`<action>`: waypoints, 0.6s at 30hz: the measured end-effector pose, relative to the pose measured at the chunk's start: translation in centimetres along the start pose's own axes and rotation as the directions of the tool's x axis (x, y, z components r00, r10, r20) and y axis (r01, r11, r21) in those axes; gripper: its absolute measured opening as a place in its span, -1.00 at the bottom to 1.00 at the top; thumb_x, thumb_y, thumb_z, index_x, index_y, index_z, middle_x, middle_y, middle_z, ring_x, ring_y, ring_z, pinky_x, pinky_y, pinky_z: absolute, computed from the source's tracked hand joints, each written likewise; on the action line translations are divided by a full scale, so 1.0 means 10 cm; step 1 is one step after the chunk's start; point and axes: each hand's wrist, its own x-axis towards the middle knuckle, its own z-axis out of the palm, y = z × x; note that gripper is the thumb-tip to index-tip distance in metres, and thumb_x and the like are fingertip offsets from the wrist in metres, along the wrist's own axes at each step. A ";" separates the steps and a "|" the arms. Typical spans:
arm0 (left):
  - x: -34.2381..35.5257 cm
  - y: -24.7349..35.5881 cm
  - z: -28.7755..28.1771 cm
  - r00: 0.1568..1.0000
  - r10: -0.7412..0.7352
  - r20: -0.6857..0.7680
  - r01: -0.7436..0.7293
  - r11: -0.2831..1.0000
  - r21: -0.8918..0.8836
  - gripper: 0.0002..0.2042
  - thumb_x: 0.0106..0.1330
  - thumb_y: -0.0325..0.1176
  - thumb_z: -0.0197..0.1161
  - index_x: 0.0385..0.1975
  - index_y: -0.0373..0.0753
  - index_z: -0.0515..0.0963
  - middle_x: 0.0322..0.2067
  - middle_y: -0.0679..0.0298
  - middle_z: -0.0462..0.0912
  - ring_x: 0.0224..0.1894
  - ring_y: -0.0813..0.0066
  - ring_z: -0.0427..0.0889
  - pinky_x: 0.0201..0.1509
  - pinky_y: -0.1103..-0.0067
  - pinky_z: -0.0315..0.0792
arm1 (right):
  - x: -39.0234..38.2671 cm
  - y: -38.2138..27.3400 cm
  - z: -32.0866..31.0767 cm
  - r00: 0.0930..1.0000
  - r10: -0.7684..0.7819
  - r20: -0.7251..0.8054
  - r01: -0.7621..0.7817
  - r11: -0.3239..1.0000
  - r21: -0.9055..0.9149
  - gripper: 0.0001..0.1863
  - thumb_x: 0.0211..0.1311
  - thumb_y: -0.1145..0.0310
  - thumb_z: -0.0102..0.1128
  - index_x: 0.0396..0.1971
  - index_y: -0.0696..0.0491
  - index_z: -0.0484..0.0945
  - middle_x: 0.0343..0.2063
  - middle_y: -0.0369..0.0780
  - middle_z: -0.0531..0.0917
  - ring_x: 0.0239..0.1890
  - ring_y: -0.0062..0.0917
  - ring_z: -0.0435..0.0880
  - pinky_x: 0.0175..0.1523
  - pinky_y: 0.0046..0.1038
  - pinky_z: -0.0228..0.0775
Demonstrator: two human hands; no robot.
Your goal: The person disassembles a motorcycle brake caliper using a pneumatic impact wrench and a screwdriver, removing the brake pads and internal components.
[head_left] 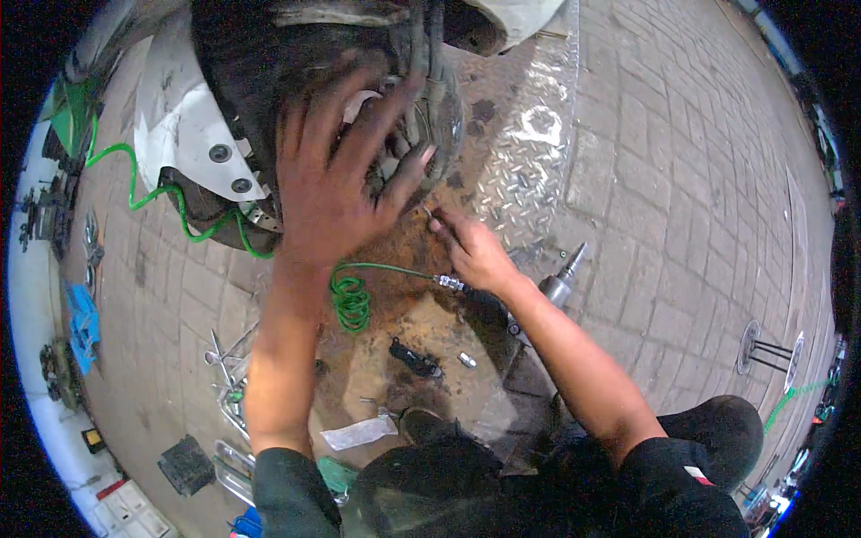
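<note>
My left hand (336, 179), slightly blurred, is spread open over the dark mechanical assembly (399, 125) of a vehicle, hiding part of it. Just below and right of it, my right hand (466, 247) pinches a small, thin metal piece (429, 213) whose type I cannot make out. Under my right wrist and forearm lies a silver air tool (552, 292), with a metal hose coupler (448, 282) nearby on a coiled green hose (350, 300). Lower down, a small metal socket (467, 360) and a black object (408, 357) lie on a stained board (439, 327).
The vehicle's white panel (179, 117) is at upper left, draped with green hose. A diamond-plate metal sheet (529, 152) lies right of my hands. Assorted tools (229, 377), a white strip (359, 432) and a black block (184, 464) are lower left; a metal stand (767, 351) is far right.
</note>
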 end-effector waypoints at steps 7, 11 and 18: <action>0.30 -0.05 0.38 0.989 0.053 0.141 -0.091 0.956 0.280 -0.03 -0.06 0.28 0.32 0.36 -0.06 0.15 0.18 0.17 0.44 0.23 0.13 0.35 0.21 0.15 0.22 | 0.19 0.03 0.43 0.957 0.036 -0.289 0.006 0.990 0.144 -0.59 0.33 0.28 0.10 0.05 0.23 0.44 0.04 0.14 0.49 0.13 -0.01 0.45 0.22 -0.21 0.28; 0.29 0.01 0.29 0.908 -0.144 0.394 0.018 0.952 0.306 -0.14 0.18 0.15 0.27 0.40 -0.13 0.06 0.27 0.06 0.36 0.36 0.02 0.23 0.41 0.17 0.08 | 0.16 0.09 0.58 0.940 0.049 -0.339 0.020 0.980 0.196 -0.59 0.29 0.33 0.15 0.06 0.25 0.45 0.04 0.15 0.49 0.16 -0.03 0.44 0.27 -0.24 0.25; 0.14 0.05 0.68 0.999 -0.019 0.026 0.020 0.999 -0.027 -0.15 -0.05 -0.06 0.38 0.35 0.13 0.20 -0.01 0.01 0.41 0.07 0.01 0.39 0.11 0.18 0.35 | 0.25 0.22 0.92 0.849 0.326 -0.417 -0.114 0.882 0.457 -0.61 0.32 0.28 0.16 0.02 0.24 0.47 -0.12 -0.01 0.57 -0.05 -0.32 0.48 0.08 -0.38 0.30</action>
